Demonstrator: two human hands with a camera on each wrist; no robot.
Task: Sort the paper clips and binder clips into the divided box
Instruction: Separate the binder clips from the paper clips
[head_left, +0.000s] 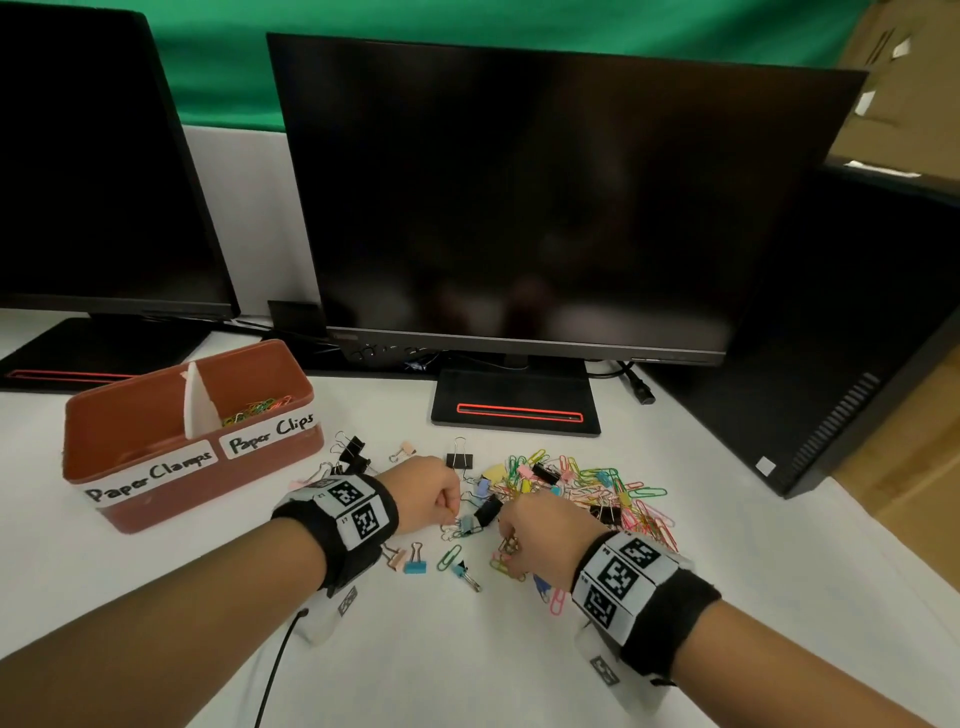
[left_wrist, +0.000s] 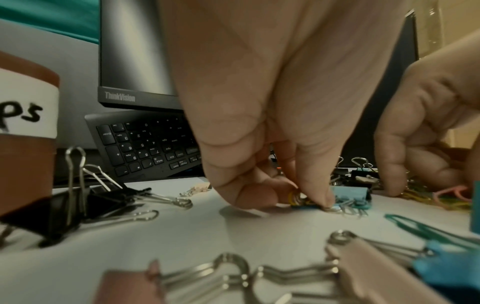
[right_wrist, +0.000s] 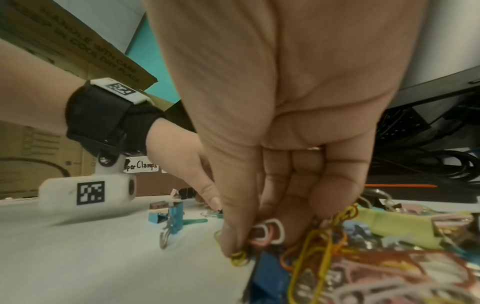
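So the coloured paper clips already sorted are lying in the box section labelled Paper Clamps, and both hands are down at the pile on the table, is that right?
Not quite. The head view shows the sorted coloured paper clips in the section labelled Paper Clips, not Paper Clamps, of the divided box. The rest holds: the left hand and right hand are both down at the pile on the table.

Left hand (head_left: 423, 493): knuckles up, fingers curled down, thumb and forefinger tips (left_wrist: 320, 197) pinched together at the table surface. Forearm bare, reaching in from lower left; black wrist band (head_left: 337, 519) with square-coded tags.

Right hand (head_left: 540, 540): just beside the left, fingers (right_wrist: 293, 185) curled under into the palm, thumb pressed against them. Forearm bare, entering from lower right; matching wrist band (head_left: 644, 587).
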